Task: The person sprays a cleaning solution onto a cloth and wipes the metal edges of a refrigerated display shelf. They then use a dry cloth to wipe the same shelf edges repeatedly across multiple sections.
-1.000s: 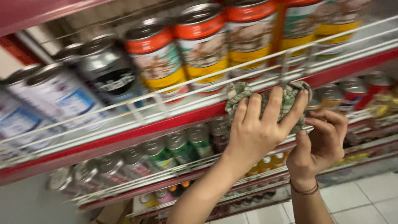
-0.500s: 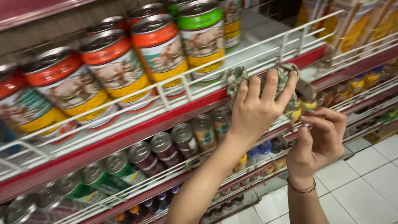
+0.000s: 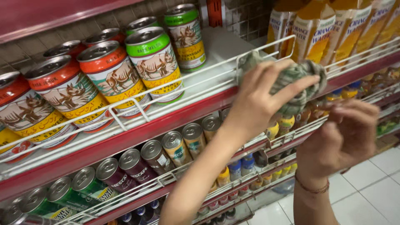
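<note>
Head view: left hand clamped on a crumpled green-grey cloth, pressing it onto the white wire rail of the shelf; right hand just below, fingers loosely curled, holding nothing. Wipe mid-rail: bare shelf patch under it, cans left untouched

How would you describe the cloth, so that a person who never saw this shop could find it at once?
Look at the upper red shelf with its white wire rail, right of the green-topped cans and left of the orange drink cartons. The left hand presses a crumpled rag against the rail. It is the only soft, grey-green thing among hard packages.
</note>
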